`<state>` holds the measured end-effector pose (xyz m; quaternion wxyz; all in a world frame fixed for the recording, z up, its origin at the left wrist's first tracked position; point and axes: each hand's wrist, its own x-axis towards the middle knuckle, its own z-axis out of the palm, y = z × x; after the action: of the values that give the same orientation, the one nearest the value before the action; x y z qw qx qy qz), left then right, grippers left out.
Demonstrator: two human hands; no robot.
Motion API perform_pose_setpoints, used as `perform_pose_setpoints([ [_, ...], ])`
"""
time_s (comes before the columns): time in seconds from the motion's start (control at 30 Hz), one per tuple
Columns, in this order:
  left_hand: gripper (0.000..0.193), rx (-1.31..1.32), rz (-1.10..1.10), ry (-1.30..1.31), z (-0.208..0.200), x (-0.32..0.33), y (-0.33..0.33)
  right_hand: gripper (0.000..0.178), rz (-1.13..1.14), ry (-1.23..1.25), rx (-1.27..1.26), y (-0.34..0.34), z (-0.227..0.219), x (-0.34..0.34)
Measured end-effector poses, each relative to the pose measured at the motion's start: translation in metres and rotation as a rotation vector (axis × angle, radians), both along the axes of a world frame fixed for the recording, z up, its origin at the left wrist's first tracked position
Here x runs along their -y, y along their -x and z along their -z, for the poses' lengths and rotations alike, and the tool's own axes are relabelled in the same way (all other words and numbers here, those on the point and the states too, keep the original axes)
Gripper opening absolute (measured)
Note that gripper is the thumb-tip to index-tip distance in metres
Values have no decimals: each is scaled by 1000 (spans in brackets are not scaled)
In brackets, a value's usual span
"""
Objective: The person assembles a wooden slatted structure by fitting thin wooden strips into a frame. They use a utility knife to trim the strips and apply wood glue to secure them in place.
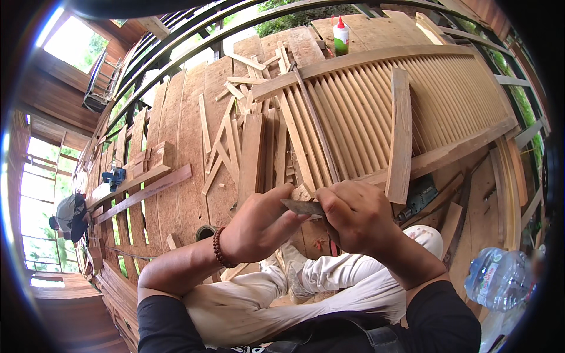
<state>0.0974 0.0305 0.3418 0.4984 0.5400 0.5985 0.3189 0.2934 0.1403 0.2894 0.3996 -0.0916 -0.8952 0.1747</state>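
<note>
My right hand (360, 215) is closed around a knife whose short grey blade (301, 207) points left, towards my left hand. Most of its handle is hidden in my fist. My left hand (259, 220), with a beaded bracelet at the wrist, is closed on a light wooden strip (301, 193). Only the strip's end shows between the two hands, just beyond the blade. Both hands are held close together above my bent legs. In front of them lies a slatted wooden louver panel (353, 112), with a loose board (399, 135) across it.
Loose strips (226, 138) and thicker battens (252, 153) lie on the plank floor. A glue bottle (341, 38) stands beyond the panel. On the right are a power drill (419, 197) and a water bottle (500, 279). Another person (72, 216) is at far left, near a blue power tool (113, 176).
</note>
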Motion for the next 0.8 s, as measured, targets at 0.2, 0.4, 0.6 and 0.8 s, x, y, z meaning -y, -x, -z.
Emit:
perform_pose_setpoints([
  [0.2,24,6,-2,2,2,-2,-1,25,6,3,-5,1,3,-1],
  [0.4,22,-102,-26,-35,6,-4,-4,25,19,20,34,1,3,0],
  [0.6,24,-30,-69,-31,10,-9,-3,25,1,38,-72,11,21,-7],
  [0.8,30,-381,-75,-342,5,-17,12,13,-76,356,-147,7,14,-12],
])
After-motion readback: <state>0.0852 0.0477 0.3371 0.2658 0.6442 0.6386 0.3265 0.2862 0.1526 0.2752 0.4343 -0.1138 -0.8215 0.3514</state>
